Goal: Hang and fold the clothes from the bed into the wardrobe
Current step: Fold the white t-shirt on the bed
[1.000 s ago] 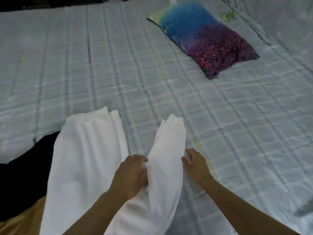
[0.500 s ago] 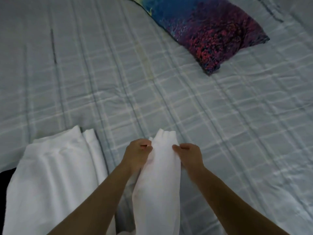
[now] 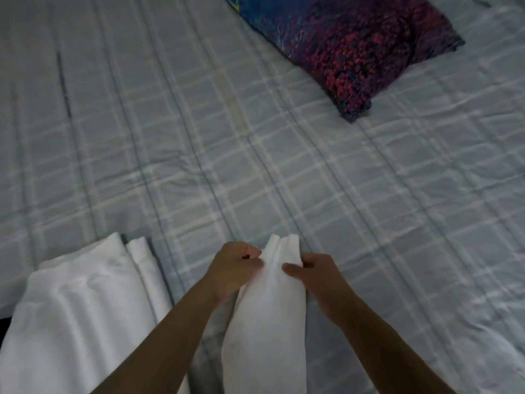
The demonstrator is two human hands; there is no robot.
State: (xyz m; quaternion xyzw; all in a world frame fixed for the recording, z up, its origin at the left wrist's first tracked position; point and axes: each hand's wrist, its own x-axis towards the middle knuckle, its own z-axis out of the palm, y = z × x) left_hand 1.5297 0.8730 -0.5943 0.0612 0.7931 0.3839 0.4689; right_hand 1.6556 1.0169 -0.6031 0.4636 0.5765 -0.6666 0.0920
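The bed (image 3: 255,155) fills the view. It is covered by a pale blue-grey sheet with a check pattern of lighter stripes, creased toward the right edge.

A pillow (image 3: 363,44) lies at the far right part of the bed, set at an angle. Its cover is blue at the far end and dark purple with red speckling at the near end. It is well apart from the clothes.

A white garment (image 3: 79,317) lies at the near left part of the bed, spread flat with long lengthwise folds. A narrower folded strip of it runs along its right side. A dark patch shows at the near left edge, beside this garment; what it is cannot be told.

A second white garment section (image 3: 267,322) lies at the near middle of the bed, just right of the first. It forms a long, narrow band running away from the person. Whether the two white pieces belong to one item cannot be told.

The left hand (image 3: 234,267) grips the far end of the band on its left side, fingers curled and thumb pinched against the cloth. The right hand (image 3: 315,275) grips the same end on its right side, thumb on top of the cloth and fingers curled beside it. Both bare forearms reach in from the near edge.
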